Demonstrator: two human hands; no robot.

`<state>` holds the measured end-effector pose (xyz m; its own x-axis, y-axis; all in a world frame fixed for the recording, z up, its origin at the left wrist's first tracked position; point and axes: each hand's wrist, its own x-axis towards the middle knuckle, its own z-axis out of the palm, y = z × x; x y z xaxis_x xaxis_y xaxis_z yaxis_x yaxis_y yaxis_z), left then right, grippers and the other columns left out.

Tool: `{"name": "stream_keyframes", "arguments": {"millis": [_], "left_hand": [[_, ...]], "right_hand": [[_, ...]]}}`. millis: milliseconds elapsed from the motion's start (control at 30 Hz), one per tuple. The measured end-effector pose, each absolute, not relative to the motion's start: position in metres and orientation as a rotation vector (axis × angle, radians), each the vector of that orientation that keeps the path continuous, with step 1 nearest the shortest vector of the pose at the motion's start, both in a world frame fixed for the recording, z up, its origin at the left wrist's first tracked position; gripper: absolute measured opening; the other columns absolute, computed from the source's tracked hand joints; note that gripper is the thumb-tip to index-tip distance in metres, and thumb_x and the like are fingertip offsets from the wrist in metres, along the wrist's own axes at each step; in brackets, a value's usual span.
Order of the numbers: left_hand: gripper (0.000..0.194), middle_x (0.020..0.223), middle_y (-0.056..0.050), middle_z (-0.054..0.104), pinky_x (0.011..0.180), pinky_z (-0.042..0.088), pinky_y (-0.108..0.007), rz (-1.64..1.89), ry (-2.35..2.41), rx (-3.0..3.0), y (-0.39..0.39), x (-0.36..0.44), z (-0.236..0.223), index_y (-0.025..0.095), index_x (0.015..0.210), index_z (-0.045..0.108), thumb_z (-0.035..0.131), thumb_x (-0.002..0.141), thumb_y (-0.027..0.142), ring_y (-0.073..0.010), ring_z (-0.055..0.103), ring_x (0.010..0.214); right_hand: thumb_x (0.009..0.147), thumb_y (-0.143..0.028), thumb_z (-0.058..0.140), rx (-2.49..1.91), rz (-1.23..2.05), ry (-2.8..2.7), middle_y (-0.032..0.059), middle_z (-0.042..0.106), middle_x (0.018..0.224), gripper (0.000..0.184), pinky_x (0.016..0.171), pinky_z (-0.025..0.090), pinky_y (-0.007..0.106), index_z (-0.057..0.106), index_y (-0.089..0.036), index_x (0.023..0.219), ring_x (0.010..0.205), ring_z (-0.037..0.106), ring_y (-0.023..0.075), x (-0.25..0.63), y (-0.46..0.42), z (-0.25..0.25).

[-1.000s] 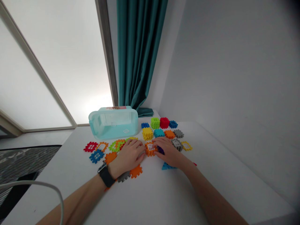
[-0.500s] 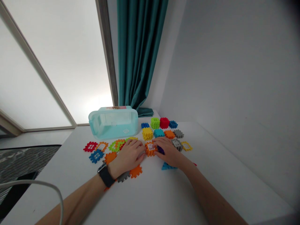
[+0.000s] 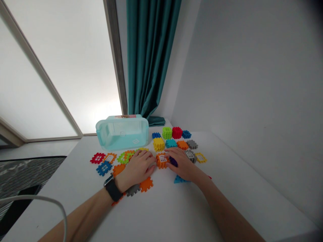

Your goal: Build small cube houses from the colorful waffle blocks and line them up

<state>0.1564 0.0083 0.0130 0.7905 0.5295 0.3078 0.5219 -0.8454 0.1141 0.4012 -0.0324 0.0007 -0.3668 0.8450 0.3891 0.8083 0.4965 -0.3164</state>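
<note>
Head view: an orange waffle block [image 3: 162, 160] is being cupped between the left hand [image 3: 138, 169] and right hand [image 3: 183, 166], fingers curled inward; a firm grip cannot be told. A purple piece [image 3: 173, 161] is tucked by the right hand. Coloured tiles [image 3: 104, 168] and a yellow cube [image 3: 158, 144] are spread over the white surface [image 3: 171, 215], an aqua plastic box [image 3: 122, 134] behind.

your right hand [image 3: 182, 165] hides most of a dark purple toy piece [image 3: 173, 161], and your right forearm [image 3: 222, 201] covers nearly all of a red piece [image 3: 210, 177], so you can't tell either shape.
</note>
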Motion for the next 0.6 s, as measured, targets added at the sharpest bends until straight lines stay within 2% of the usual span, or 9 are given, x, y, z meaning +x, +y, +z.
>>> {"name": "stream_keyframes", "arguments": {"millis": [400, 600], "left_hand": [[0.018, 0.108, -0.008, 0.065, 0.094, 0.041, -0.042, 0.486, 0.924, 3.004, 0.003, 0.128, 0.027, 0.022, 0.108, 0.065, 0.052, 0.096, 0.025, -0.0253, 0.059, 0.103], [0.018, 0.110, -0.009, 0.066, 0.090, 0.044, -0.043, 0.439, 1.079, 2.961, 0.007, 0.080, 0.031, 0.023, 0.109, 0.066, 0.054, 0.095, 0.026, -0.0262, 0.060, 0.100]], "right_hand": [[0.090, -0.013, 0.055, -1.256, 0.031, -2.296, 0.0110, 0.065, 0.130, 0.032, 0.109, 0.043, 0.052, 0.064, -0.024, 0.118, 0.126, 0.056, 0.0288, 0.375, -0.040, 0.014], [0.094, -0.015, 0.052, -1.175, 0.028, -2.379, 0.0114, 0.066, 0.126, 0.025, 0.110, 0.043, 0.052, 0.064, -0.022, 0.115, 0.123, 0.057, 0.0282, 0.355, -0.040, 0.024]]}}
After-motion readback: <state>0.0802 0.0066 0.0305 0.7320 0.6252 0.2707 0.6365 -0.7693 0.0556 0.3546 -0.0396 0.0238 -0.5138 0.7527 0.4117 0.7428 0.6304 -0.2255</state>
